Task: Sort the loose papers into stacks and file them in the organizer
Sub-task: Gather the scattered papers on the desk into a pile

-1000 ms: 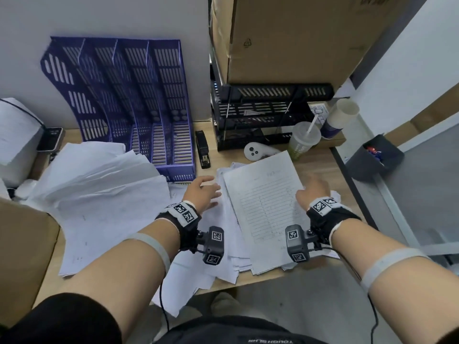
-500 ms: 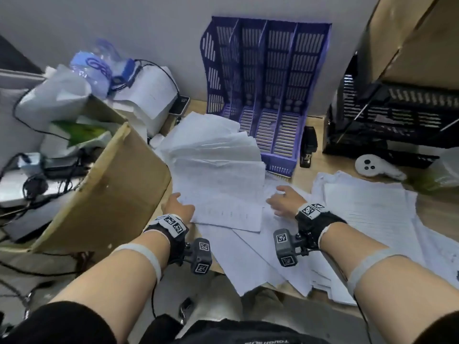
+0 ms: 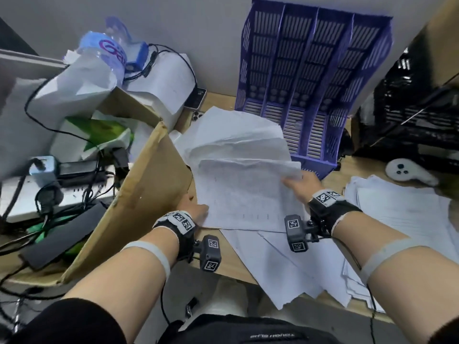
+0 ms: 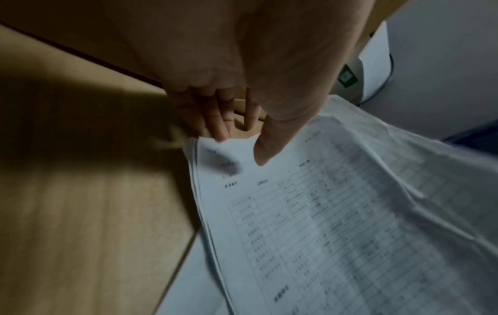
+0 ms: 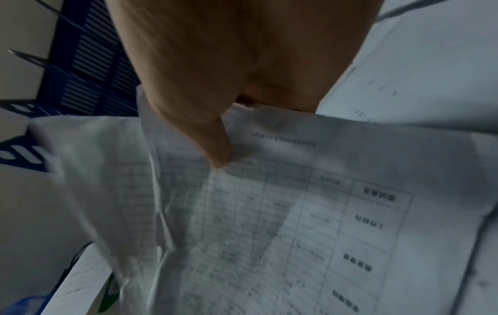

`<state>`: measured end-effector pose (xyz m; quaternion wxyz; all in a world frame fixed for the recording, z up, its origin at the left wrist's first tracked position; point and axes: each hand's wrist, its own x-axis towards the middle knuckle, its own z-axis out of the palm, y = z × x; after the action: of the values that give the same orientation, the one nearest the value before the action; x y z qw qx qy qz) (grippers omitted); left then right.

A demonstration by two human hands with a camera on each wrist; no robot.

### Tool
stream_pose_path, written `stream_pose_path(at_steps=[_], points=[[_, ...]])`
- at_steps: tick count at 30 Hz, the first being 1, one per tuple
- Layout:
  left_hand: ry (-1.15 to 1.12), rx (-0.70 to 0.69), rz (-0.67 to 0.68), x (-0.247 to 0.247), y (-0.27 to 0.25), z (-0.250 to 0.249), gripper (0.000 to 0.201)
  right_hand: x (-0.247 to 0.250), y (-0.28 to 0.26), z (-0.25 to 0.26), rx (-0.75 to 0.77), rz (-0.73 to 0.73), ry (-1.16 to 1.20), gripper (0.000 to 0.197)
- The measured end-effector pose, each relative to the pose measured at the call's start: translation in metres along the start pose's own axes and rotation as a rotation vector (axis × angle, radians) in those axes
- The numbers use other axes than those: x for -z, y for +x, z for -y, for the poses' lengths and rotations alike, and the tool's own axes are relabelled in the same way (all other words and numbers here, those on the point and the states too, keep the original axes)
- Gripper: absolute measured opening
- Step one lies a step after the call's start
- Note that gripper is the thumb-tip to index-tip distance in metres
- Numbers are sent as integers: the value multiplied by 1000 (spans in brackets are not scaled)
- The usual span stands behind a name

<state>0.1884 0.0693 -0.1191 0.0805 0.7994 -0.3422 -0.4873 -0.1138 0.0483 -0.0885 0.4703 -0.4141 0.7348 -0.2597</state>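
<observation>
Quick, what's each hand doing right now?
Left hand: pinching the paper bundle at its left edge.
Right hand: gripping the same bundle's right edge.

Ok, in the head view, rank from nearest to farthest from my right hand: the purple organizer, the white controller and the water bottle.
From the right hand:
1. Purple organizer, just beyond the fingers, against the wall.
2. White controller, out to the right on the desk.
3. Water bottle, far left, atop the clutter.
</observation>
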Motion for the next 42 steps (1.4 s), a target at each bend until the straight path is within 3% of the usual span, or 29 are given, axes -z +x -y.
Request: stream_pose_path(at_steps=[2,5,8,9,15,18,20,23,25,27,29,31,33,36,38,40,42], points=[[-9,-71,35,-3,5,-12,51,10,-5,3,36,-63,31,19],[-67,-211,61,-14,10,-35,74,38,-19,7,-4,-141,147,22],[-139,-280,92,-29,-4,-67,77,73,-40,4,-51,-255,244,54],[-157,-293,120,-35,-11,-76,78,85,-46,-2,-62,-289,263,55],[-33,-348,442,-106,-31,-118,58,151,-106,-51,-216,-515,357,48],[18,-379,587,-151,-39,-128,41,176,-129,-94,-319,-500,421,45],[63,-463,635,-169,-75,-143,33,193,-142,-122,-373,-508,394,33],[107,-567,652,-202,-119,-163,25,221,-163,-150,-473,-559,391,33],[176,-653,571,-225,-138,-178,18,241,-179,-163,-530,-574,355,47],[144,-669,498,-245,-151,-194,15,260,-192,-178,-586,-494,305,48],[87,-649,423,-262,-159,-205,15,271,-198,-194,-644,-359,269,48],[49,-632,355,-273,-163,-209,9,272,-198,-210,-666,-215,411,48],[19,-593,347,-283,-163,-207,16,270,-195,-225,-714,-12,446,52],[-23,-459,354,-295,-160,-198,38,275,-189,-232,-764,327,199,62],[9,-355,296,-299,-159,-188,44,279,-178,-227,-755,282,129,59],[55,-270,282,-302,-157,-178,39,284,-160,-231,-669,29,157,37],[132,-191,318,-303,-159,-169,24,291,-140,-234,-493,-187,-77,25]])
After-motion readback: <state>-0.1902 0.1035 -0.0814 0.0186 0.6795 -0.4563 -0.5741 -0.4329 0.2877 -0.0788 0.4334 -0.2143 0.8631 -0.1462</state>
